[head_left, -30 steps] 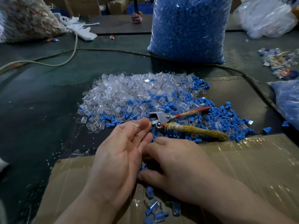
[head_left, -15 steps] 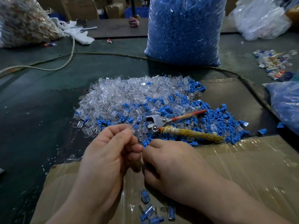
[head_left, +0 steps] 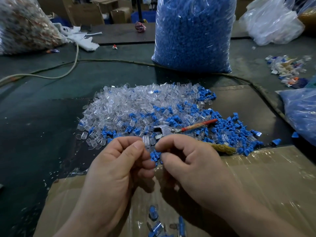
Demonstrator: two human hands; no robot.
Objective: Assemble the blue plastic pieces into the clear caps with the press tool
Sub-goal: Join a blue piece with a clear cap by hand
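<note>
My left hand (head_left: 118, 166) pinches a clear cap (head_left: 146, 141) between thumb and forefinger. My right hand (head_left: 191, 165) is curled beside it, its fingertips on a blue plastic piece (head_left: 155, 155) just below the cap. Both hands hover over the near edge of a mixed pile of clear caps (head_left: 136, 103) and blue pieces (head_left: 230, 132) on the dark table. The press tool (head_left: 172, 130), with a metal head, a red handle and a yellow wrapped handle, lies on the pile just beyond my hands. A few assembled caps (head_left: 157, 228) lie on the taped cardboard (head_left: 265, 177) below.
A tall clear bag of blue pieces (head_left: 193, 35) stands behind the pile. More bags sit at far left (head_left: 24, 26), far right (head_left: 271, 23) and right edge (head_left: 302, 113). A cable (head_left: 119, 61) crosses the table. Scrap parts (head_left: 287, 69) lie at right.
My left hand went from flat and open to pinching a clear cap. Both hands rose off the cardboard and came together, the right one bringing up a blue piece.
</note>
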